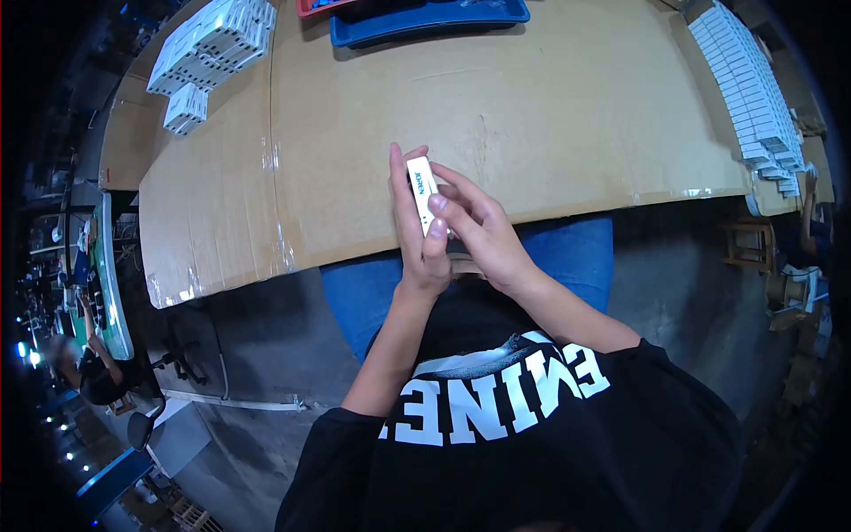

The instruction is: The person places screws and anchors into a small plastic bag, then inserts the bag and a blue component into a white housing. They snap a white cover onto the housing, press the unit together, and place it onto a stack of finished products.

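Observation:
Both hands hold one small white rectangular block (420, 182) with dark lettering on its face, just over the near edge of the table. My left hand (413, 244) supports it along the left side, fingers pointing up and the thumb against its lower end. From the right, my right hand (486, 232) closes on the block, thumb on its face and the other fingers behind. The palms and part of the block's lower end hide one another, so its underside cannot be seen.
The table is covered with brown cardboard (355, 115). Stacked white blocks (213, 49) stand at the far left, and long rows of white blocks (745, 89) at the right. A blue tray (430, 31) and a red tray (310, 9) lie at the back. Other people sit at both sides.

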### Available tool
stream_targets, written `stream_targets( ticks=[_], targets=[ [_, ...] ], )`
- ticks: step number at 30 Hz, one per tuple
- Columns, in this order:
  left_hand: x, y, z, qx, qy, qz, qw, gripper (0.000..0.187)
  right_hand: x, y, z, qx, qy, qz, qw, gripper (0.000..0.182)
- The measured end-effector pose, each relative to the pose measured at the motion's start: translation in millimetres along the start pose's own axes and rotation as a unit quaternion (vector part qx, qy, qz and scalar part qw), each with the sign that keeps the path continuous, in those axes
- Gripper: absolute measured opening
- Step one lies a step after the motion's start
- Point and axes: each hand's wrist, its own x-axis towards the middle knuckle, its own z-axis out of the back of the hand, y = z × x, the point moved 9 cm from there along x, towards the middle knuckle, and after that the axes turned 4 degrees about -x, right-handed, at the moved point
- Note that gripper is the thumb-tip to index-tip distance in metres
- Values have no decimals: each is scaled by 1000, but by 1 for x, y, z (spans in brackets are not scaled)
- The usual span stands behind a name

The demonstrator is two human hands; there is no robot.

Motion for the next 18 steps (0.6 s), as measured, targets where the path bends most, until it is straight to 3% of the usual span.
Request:
stream_targets(
  ticks=[3, 8, 12, 18],
  targets=[
    [-2, 6, 7, 16, -44, 13, 999, 98, -1, -1, -3, -15, 1, 37, 999, 53],
    [-8, -5, 11, 92, -83, -50, 991, 91, -8, 1, -7, -52, -6, 79, 995, 59],
    [-10, -1, 16, 73, -96, -68, 990, 90, -13, -1, -13, -48, 9, 73, 996, 58],
    [-19, -3, 20, 23, -121, -77, 989, 83, -20, 4, -12, -126, 4, 167, 978, 53]
  ],
)
